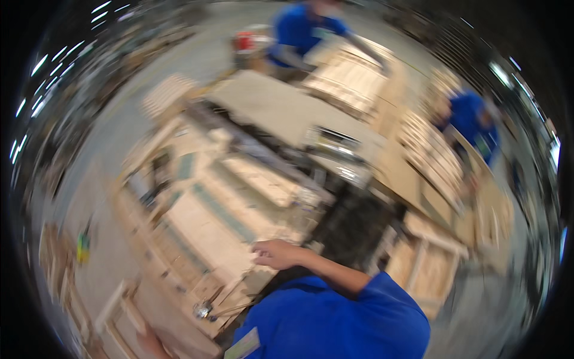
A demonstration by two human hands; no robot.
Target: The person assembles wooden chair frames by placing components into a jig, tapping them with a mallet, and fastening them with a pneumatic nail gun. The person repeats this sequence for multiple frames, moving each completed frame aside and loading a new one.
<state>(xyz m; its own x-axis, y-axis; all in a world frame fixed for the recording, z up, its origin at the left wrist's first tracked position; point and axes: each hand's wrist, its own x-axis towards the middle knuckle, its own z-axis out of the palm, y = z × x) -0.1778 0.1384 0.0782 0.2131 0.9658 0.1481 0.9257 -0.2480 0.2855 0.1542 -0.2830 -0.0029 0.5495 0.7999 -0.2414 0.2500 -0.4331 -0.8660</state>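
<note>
Motion blurs the whole head view. My right hand [276, 254] reaches across my body to the near edge of a pale wooden board [203, 230] on the workbench. Its fingers look bent, but blur hides whether they grip anything. At the lower left, my left hand [152, 344] is smeared beside a light wooden frame [122, 314] and seems to touch its bar; its fingers cannot be made out. Greenish strips [221, 212] run along the boards on the bench. A small shiny metal part [203, 309] sits near the bench's front edge.
Beyond the bench stands a machine with a grey-beige top [281, 107]. Two people in blue shirts, one at the back [305, 30] and one at the right [472, 122], are beside stacked slatted wood panels [347, 78]. Another wooden frame [421, 269] is at right.
</note>
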